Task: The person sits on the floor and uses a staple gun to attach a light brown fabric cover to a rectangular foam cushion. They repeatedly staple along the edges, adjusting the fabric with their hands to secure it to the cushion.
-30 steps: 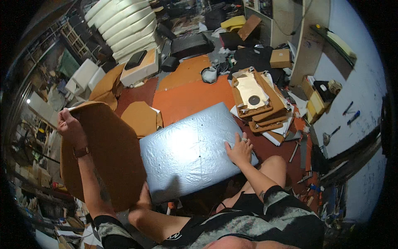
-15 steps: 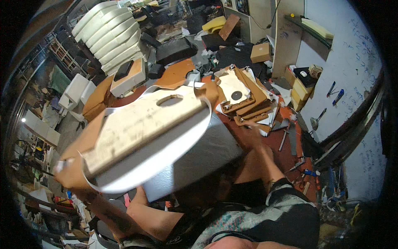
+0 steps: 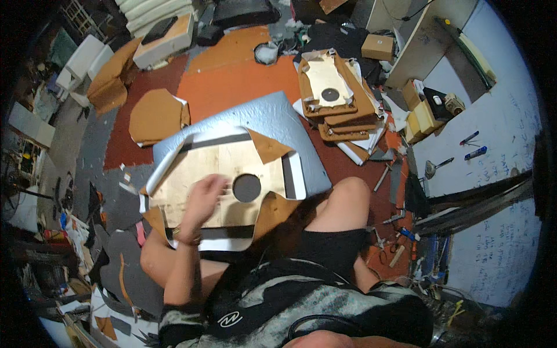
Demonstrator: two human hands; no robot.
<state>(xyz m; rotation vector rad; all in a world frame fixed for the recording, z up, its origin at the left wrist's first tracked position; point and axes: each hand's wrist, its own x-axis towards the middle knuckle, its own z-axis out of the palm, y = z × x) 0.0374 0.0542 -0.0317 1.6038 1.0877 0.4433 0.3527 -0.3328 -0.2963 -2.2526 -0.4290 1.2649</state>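
My left hand is over a pale wooden panel with a round hole, just left of that hole. Its fingers are blurred but look stretched out, with nothing seen in them; whether they touch the wood I cannot tell. Brown upholstery cover material with white lining folds over the panel's corners, leaving dark padding visible along the edges. The panel lies flat, wood side up, on a silvery blue-grey block in front of my legs. My right arm goes down beside my right thigh, and its hand is hidden.
Several brown-covered panels are stacked at the far right of the block. Another brown piece lies on the mat to its left. A hammer, scissors and other hand tools lie on the right. Shelving stands far right.
The covered panel has gone from being held up at a tilt to lying on the block. My left hand has come onto it. My right hand has left the stack and dropped out of sight.
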